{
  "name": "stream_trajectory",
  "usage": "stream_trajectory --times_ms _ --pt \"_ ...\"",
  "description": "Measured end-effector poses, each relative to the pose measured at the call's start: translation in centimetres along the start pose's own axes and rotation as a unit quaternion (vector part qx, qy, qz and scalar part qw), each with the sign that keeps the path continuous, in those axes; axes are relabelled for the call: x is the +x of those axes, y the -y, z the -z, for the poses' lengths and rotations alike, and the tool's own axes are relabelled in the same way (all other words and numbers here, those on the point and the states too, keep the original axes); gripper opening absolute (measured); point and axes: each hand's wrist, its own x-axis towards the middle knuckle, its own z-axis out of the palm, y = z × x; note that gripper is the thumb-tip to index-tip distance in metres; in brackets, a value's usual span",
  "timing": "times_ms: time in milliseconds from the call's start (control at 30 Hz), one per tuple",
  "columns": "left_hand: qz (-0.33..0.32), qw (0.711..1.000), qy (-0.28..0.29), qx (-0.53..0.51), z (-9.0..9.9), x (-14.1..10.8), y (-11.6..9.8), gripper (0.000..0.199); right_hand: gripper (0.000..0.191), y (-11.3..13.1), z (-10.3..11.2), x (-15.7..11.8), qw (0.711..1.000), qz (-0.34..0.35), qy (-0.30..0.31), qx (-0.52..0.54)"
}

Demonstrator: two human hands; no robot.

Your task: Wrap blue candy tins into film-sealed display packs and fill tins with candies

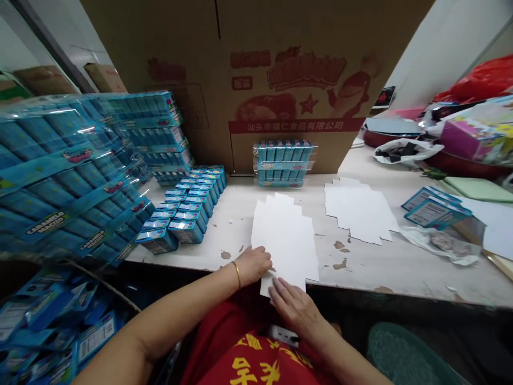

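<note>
A white die-cut card blank (282, 235) with stepped edges lies flat before me, its near end over the table's front edge. My left hand (253, 266), with a gold bangle at the wrist, has its fingers bent and closed on the blank's left edge near the front. My right hand (297, 309) rests on the near end with its fingers stretched out over the card; its thumb is hidden. A second white blank (356, 209) lies to the right. Behind the first one stands a clear-wrapped pack of small blue boxes (284, 163).
Rows of small blue boxes (186, 208) stand left of the blank. Wrapped blue packs (60, 176) are stacked at far left, above loose blue cartons (56, 315). A large brown carton (296, 32) closes off the back. Blue cartons (436, 207) and bags crowd the right.
</note>
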Motion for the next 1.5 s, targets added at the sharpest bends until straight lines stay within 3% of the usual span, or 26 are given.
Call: stream_trajectory --times_ms 133,200,333,433,633,733,900,1033,1100,1133,1233,1267,1367,1500 --pt "-0.009 0.999 -0.01 -0.035 -0.3 0.2 1.1 0.026 0.056 -4.1 2.5 -1.3 0.987 -0.074 0.121 0.073" --pt "-0.012 0.998 -0.022 -0.053 -0.5 0.2 1.5 0.031 0.043 -6.2 3.0 -2.0 0.981 -0.106 0.132 0.091" --pt "-0.027 0.997 -0.031 -0.073 -0.5 0.5 1.6 0.033 0.022 -8.6 2.8 -1.7 0.977 -0.128 0.096 0.141" --pt "-0.019 0.998 -0.016 -0.057 0.0 0.9 0.9 0.033 0.015 -8.8 3.2 0.6 0.976 -0.147 0.105 0.118" --pt "0.045 0.999 0.009 -0.011 1.2 2.2 -1.0 0.027 0.013 -6.8 3.8 5.7 0.964 -0.036 0.265 0.001" --pt "0.033 0.999 0.01 0.015 1.0 2.6 -1.4 0.021 0.017 -6.1 3.1 6.3 0.961 -0.018 0.276 -0.005" --pt "0.021 1.0 0.004 -0.002 0.6 2.6 -1.2 0.024 0.019 -6.8 2.3 6.5 0.956 -0.045 0.29 0.012" --pt "0.058 0.998 0.013 -0.005 0.8 2.9 -1.6 0.03 0.018 -7.1 2.9 6.6 0.95 -0.038 0.308 0.027" --pt "0.081 0.996 0.006 -0.02 0.9 3.1 -1.7 0.03 0.013 -6.4 3.6 5.8 0.958 -0.033 0.281 0.036" --pt "0.086 0.996 0.003 -0.032 0.9 3.2 -1.8 0.029 0.02 -5.8 4.0 5.2 0.966 -0.037 0.252 0.041" --pt "0.109 0.993 0.016 -0.041 0.9 3.2 -1.7 0.022 0.072 -4.0 4.5 3.0 0.983 -0.073 0.161 0.054" --pt "0.115 0.992 0.023 -0.039 1.0 3.2 -1.7 0.021 0.078 -3.6 4.3 2.3 0.984 -0.082 0.144 0.06" --pt "0.098 0.994 0.028 -0.042 1.1 3.2 -1.4 0.023 0.063 -3.2 3.2 1.5 0.986 -0.113 0.088 0.091" --pt "0.075 0.993 0.034 -0.09 1.6 3.9 -0.5 0.025 0.046 -3.9 1.4 2.5 0.966 -0.207 -0.02 0.156"
